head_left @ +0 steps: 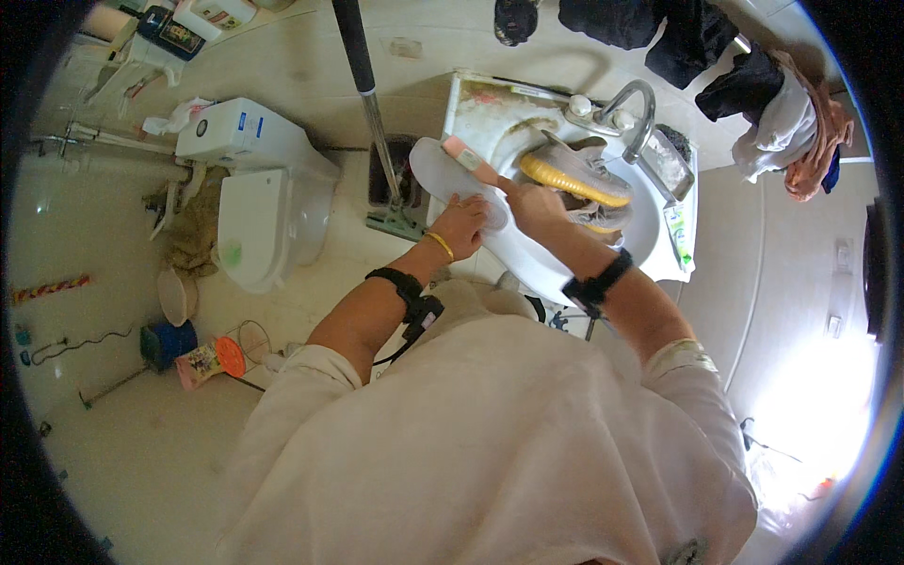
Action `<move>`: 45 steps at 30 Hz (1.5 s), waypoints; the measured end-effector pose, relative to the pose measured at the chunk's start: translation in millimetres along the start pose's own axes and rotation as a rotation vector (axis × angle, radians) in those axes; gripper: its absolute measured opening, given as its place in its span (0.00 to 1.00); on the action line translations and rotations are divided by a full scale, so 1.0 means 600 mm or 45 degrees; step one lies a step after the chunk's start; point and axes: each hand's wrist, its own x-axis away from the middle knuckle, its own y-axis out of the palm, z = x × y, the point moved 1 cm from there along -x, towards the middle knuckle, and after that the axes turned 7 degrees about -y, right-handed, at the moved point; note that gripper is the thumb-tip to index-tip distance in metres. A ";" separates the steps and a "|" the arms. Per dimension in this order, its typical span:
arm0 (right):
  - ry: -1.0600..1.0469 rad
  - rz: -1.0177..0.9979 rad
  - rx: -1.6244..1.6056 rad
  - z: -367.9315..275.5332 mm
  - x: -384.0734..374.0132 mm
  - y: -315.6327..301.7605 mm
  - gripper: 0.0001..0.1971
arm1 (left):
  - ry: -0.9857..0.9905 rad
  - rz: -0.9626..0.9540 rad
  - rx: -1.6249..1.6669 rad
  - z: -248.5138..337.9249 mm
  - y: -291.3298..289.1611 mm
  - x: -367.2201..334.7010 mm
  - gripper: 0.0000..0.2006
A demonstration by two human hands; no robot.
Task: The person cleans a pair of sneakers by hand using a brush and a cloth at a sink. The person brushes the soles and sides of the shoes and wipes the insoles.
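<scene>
A pale insole (436,171) lies slanted over the front left rim of the white washbasin (556,273). My left hand (460,226) grips its near part, fingers curled over the edge. In my right hand (537,209) is a small pink brush (468,158), its head against the insole's upper side; the bristles are hard to make out. Just beyond my right hand, a pair of grey shoes (576,168) with yellow soles rests in the basin, one partly hidden by the other.
A curved tap (642,104) rises behind the shoes. A green-and-white tube (678,235) lies on the basin's right rim. Left of the basin, a mop (377,132) stands by a dark bin (394,160) and a white toilet (259,226). Dark clothes (692,42) hang above.
</scene>
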 end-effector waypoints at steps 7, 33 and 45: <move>0.069 -0.072 -0.189 -0.022 0.092 -0.028 0.19 | -0.013 -0.264 -0.047 0.000 -0.022 0.010 0.16; 0.386 -0.007 -0.195 -0.110 0.007 -0.041 0.16 | 0.453 -0.067 0.157 -0.029 -0.021 0.004 0.16; 0.824 -0.036 -0.221 0.143 0.270 0.063 0.08 | 0.076 0.188 0.250 0.098 -0.115 -0.094 0.08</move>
